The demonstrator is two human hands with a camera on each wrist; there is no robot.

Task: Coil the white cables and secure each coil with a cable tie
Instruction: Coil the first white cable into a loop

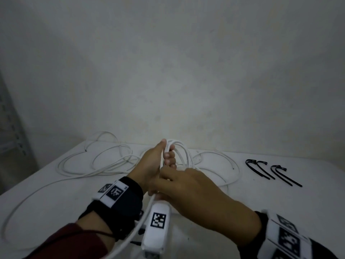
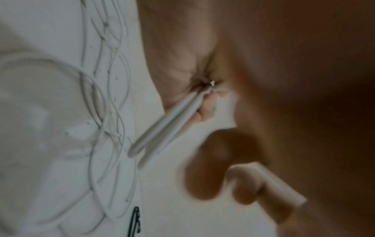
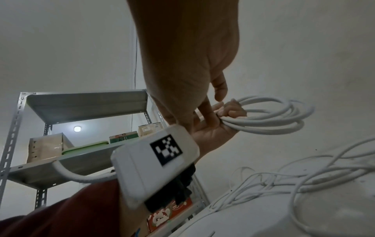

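Observation:
My left hand (image 1: 166, 156) is raised above the table and grips a coil of white cable (image 1: 182, 153), fingers curled round several loops. The coil (image 3: 271, 114) shows clearly in the right wrist view, sticking out of my left fist (image 3: 230, 112). My right hand (image 1: 169, 181) lies against the heel of the left hand and pinches the cable's loose strand (image 1: 147, 206), which trails down toward me. The strands (image 2: 168, 128) leave my left palm in the blurred left wrist view. Three black cable ties (image 1: 261, 171) lie on the table at the right.
More loose white cable (image 1: 97, 165) sprawls in wide loops over the white table (image 1: 56, 212), left and behind my hands. A metal shelf (image 3: 67, 112) with boxes stands to the left. A bare wall rises behind the table.

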